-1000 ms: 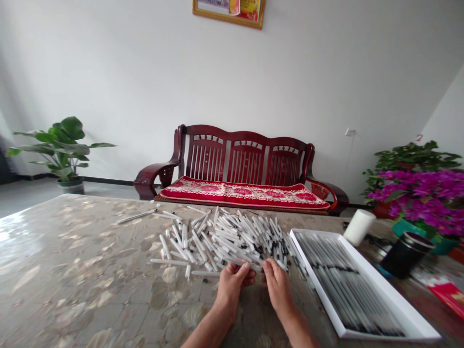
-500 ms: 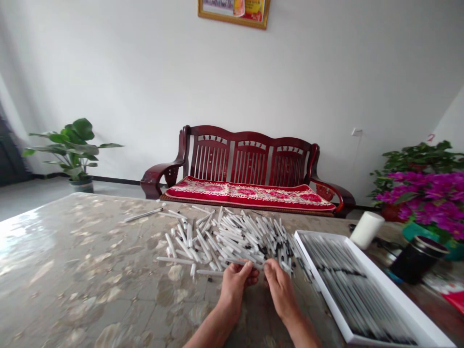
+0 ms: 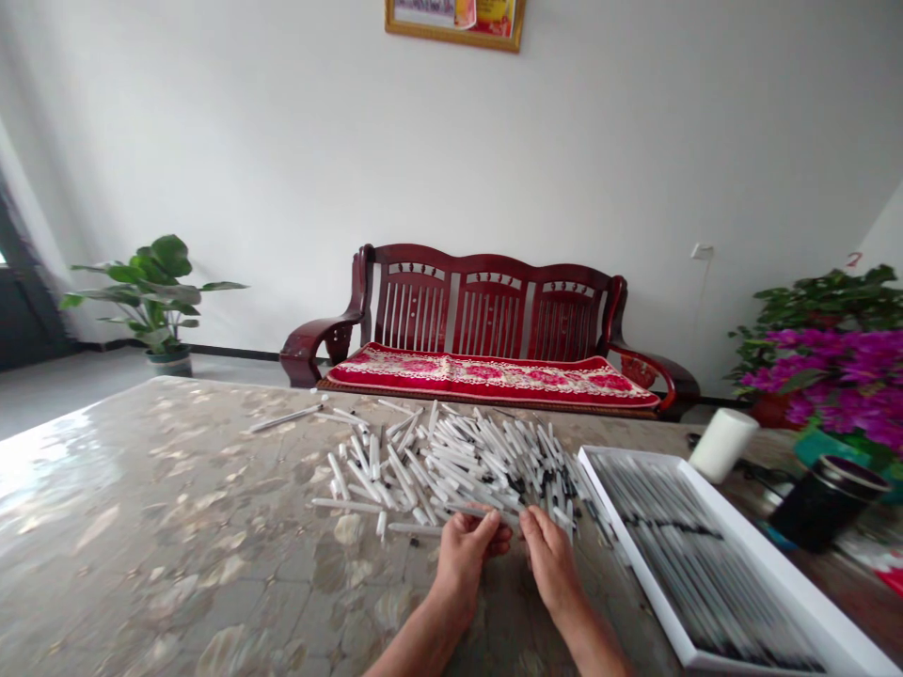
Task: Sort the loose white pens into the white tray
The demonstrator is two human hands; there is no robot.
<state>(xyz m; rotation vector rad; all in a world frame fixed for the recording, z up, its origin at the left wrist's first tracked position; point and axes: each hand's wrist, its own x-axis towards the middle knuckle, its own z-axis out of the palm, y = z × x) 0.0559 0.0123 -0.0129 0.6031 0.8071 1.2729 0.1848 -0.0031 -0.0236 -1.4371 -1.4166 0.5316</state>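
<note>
Between my two hands lies one pen (image 3: 505, 516), held level in front of the pile. My left hand (image 3: 466, 550) is closed, its thumb and fingers pinching the pen's barrel. My right hand (image 3: 550, 555) pinches the pen's right end. Just beyond both hands spreads a loose heap of white pens and caps (image 3: 466, 451), pointing in many directions. To the right, a white box (image 3: 639, 578) holds pens laid side by side in two rows. The fingers hide part of the held pen.
Behind the box's far corner stand a white roll (image 3: 724, 445) and a dark cup (image 3: 825, 503), with purple flowers (image 3: 847, 376) beyond. A few stray pens (image 3: 286, 418) lie left of the heap on the patterned table (image 3: 212, 527). A wooden bench (image 3: 486, 310) stands past the table.
The whole view has shifted slightly, so things sit a little farther right. Both hands keep their pinch on the pen, in nearly the same pose.
</note>
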